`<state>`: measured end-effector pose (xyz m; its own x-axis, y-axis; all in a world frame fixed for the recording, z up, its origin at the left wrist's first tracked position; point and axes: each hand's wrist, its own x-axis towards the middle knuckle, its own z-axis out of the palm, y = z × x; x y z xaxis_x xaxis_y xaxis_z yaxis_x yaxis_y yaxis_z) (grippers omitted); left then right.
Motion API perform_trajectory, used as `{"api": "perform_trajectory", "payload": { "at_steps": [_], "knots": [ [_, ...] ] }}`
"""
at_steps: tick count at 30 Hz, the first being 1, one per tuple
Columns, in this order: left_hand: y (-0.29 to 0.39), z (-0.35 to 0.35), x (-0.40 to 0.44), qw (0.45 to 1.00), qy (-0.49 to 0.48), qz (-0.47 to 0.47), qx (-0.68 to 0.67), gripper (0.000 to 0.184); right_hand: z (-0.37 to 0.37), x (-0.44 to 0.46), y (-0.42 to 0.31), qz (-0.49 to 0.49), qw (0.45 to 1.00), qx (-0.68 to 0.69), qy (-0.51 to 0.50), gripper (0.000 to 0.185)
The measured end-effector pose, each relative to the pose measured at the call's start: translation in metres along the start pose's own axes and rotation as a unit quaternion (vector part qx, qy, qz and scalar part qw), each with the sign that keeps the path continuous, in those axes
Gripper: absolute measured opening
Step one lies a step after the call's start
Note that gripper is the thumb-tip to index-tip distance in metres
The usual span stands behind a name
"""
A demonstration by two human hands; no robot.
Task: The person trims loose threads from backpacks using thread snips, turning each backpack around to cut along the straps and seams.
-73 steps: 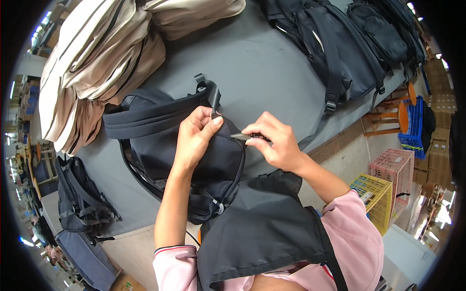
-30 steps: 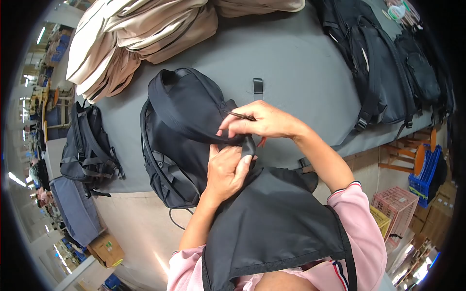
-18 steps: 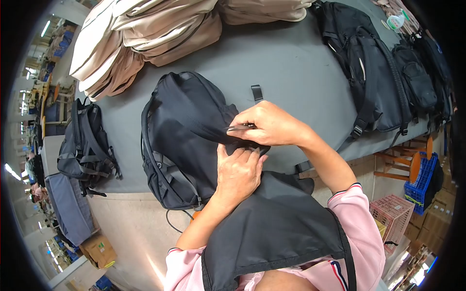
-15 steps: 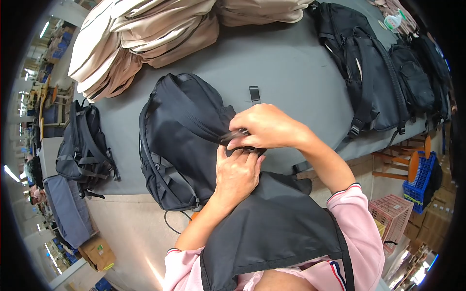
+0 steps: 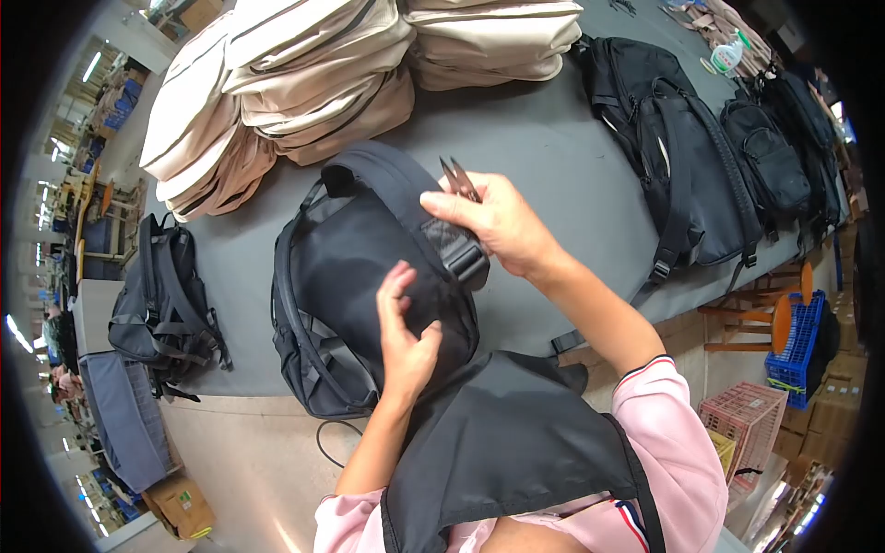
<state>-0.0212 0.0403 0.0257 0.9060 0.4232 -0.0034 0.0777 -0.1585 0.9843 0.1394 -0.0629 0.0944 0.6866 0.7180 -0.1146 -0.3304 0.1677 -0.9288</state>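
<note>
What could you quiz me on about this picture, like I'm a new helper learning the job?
1. Pick one: what colour are the stacked bags at the far side of the grey table?
A) red
B) beige
C) green

2. True or false: the pointed tool is in the right hand.

3. Fill in the blank: the left hand is open, with its thumb apart from its fingers, over a black ____.

Key
1. B, beige.
2. True.
3. Backpack.
</note>
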Motion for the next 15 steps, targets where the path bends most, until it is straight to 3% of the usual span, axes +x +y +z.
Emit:
{"api": "perform_trajectory", "payload": {
  "at_steps": [2,3,5,7,11,13,15],
  "knots": [
    [0.027,-0.007,-0.002,0.997,0.031,0.066,-0.020,0.063,0.006,-0.012,0.002,0.035,0.998,-0.042,0.013,0.023],
    [0.034,-0.011,0.001,0.994,0.006,0.094,-0.049,0.052,0.009,-0.014,0.007,0.025,0.998,-0.056,0.015,0.023],
    [0.042,-0.013,0.005,0.997,-0.055,0.054,-0.032,0.044,0.015,-0.015,0.016,0.001,0.996,-0.085,0.014,0.024],
    [0.042,-0.005,0.001,0.993,0.002,0.066,0.097,0.047,0.021,-0.021,0.023,-0.014,0.992,-0.125,0.029,0.024],
    [0.046,-0.005,0.000,0.908,0.114,0.249,0.318,0.050,0.025,-0.031,0.037,-0.060,0.979,-0.190,0.042,0.024],
    [0.049,-0.007,0.001,0.888,0.128,0.318,0.308,0.043,0.025,-0.035,0.037,-0.046,0.980,-0.192,0.027,0.021],
    [0.046,-0.012,0.003,0.888,0.076,0.343,0.297,0.036,0.024,-0.038,0.041,-0.042,0.980,-0.192,0.008,0.019]
  ]
}}
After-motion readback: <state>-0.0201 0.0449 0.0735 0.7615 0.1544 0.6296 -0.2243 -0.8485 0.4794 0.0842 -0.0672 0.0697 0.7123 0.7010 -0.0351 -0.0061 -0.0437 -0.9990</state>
